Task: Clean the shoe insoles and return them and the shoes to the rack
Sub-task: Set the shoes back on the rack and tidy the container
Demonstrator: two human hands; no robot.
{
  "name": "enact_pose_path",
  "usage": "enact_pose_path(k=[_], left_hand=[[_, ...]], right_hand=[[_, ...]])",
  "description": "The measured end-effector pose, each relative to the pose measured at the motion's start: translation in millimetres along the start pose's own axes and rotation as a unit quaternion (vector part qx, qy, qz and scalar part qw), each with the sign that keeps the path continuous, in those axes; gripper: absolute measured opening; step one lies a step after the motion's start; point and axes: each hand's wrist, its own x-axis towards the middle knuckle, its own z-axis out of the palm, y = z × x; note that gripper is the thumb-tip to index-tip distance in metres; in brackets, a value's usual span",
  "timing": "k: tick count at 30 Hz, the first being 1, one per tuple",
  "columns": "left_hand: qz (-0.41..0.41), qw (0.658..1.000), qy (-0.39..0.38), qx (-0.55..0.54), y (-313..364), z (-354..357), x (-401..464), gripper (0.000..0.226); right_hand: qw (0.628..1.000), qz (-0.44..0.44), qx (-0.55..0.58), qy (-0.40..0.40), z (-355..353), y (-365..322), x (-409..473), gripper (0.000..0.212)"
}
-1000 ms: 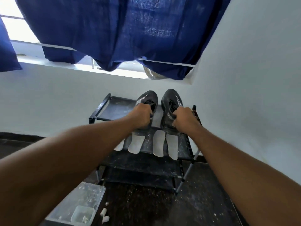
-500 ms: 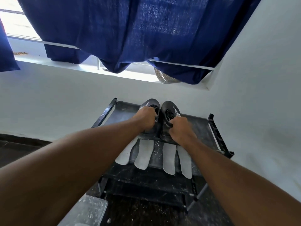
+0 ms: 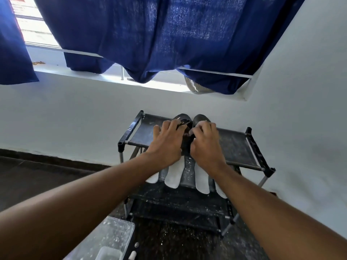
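Observation:
Two black shoes stand side by side, toes to the wall, on the top shelf of a black shoe rack (image 3: 237,147). My left hand (image 3: 166,141) lies over the left shoe (image 3: 181,117) with its fingers spread across the top. My right hand (image 3: 205,141) covers the right shoe (image 3: 201,118), fingers bent over it and thumb at its opening. Several white insoles (image 3: 173,177) lie on the shelf below, partly hidden by my wrists; another insole (image 3: 201,180) shows under my right wrist.
The rack stands against a white wall (image 3: 75,113) in a corner, with a second wall close on the right. A blue curtain (image 3: 150,34) hangs from the window above. A clear plastic box (image 3: 112,238) sits on the dark floor at lower left.
The shoes have been pushed further back and closer together on the top shelf. My left hand's fingers have spread out over its shoe. The view has tilted up.

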Motion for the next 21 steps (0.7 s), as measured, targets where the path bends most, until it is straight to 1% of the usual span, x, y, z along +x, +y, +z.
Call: enact_pose_path(k=[2, 3, 4, 6, 8, 11, 13, 15, 17, 21], left_hand=[[0.009, 0.999, 0.019, -0.030, -10.8, -2.7, -24.6, 0.054], [0.000, 0.999, 0.021, -0.045, -19.1, -3.3, -36.0, 0.045], [-0.014, 0.998, 0.021, -0.055, -27.1, -3.3, -45.0, 0.040], [-0.056, 0.996, 0.016, -0.070, -46.2, -0.8, -60.8, 0.038], [-0.089, 0.992, 0.007, -0.085, -66.2, 3.4, -77.4, 0.036], [-0.104, 0.990, -0.018, -0.089, -91.9, 15.4, -106.7, 0.036], [-0.115, 0.989, -0.036, -0.092, -108.1, 28.8, -125.4, 0.037], [-0.130, 0.985, -0.057, -0.096, -123.1, 45.4, -142.2, 0.029], [-0.150, 0.978, -0.090, -0.111, -139.7, 69.4, -159.4, 0.020], [-0.195, 0.956, -0.174, -0.133, -165.4, 136.4, -205.3, 0.022]], right_hand=[[0.997, -0.035, 0.072, -0.014, 7.2, -22.7, -6.8, 0.018], [0.993, -0.049, 0.104, -0.025, 11.8, -35.6, -11.4, 0.015], [0.990, -0.058, 0.125, -0.038, 16.5, -47.0, -16.9, 0.014], [0.984, -0.058, 0.150, -0.071, 29.1, -69.2, -28.9, 0.018], [0.979, -0.041, 0.173, -0.097, 43.4, -87.4, -41.6, 0.020], [0.973, -0.018, 0.183, -0.140, 62.3, -105.8, -61.0, 0.020], [0.967, 0.012, 0.194, -0.164, 76.0, -111.8, -74.9, 0.017], [0.958, 0.051, 0.208, -0.193, 92.3, -113.9, -90.7, 0.016], [0.946, 0.084, 0.210, -0.233, 115.0, -115.4, -109.1, 0.015], [0.920, 0.138, 0.200, -0.307, 160.8, -114.6, -157.9, 0.013]])
